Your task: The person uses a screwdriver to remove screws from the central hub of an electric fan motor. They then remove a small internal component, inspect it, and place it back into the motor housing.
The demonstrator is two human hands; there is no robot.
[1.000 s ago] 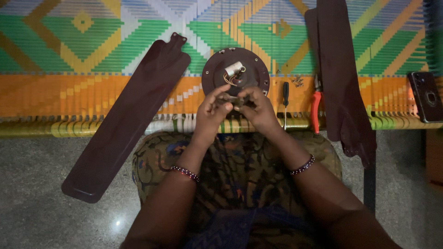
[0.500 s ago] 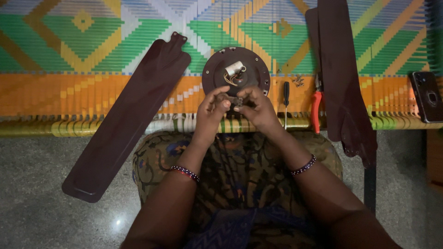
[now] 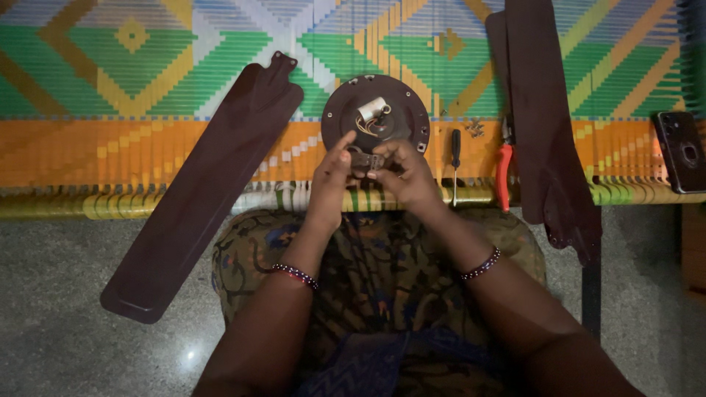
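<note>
A: Head view. Left hand (image 3: 329,175) and right hand (image 3: 403,173) meet over the front edge of the woven cot (image 3: 88,147). Both are pinched narrow on a small dark metal part (image 3: 366,159), fingertips touching it from either side.

B: Where is the part relative to the motor?

A: Just in front of the round fan motor housing (image 3: 375,117), which lies flat on the cot with its white capacitor and wires up. I cannot tell whether the part touches the housing.

B: Surroundings?

A: One brown fan blade (image 3: 198,198) lies slantwise to the left, overhanging the cot's edge. Two more stacked blades (image 3: 544,125) lie to the right. Between them and the housing: a screwdriver (image 3: 455,158), red-handled pliers (image 3: 504,169), loose screws (image 3: 475,128). A phone (image 3: 682,151) sits far right.

B: Handling advice?

A: My judgement: keep the part over the cot rather than the lap, so anything dropped stays findable; steady the wrists against the frame; grip lightly, since the piece is small.
</note>
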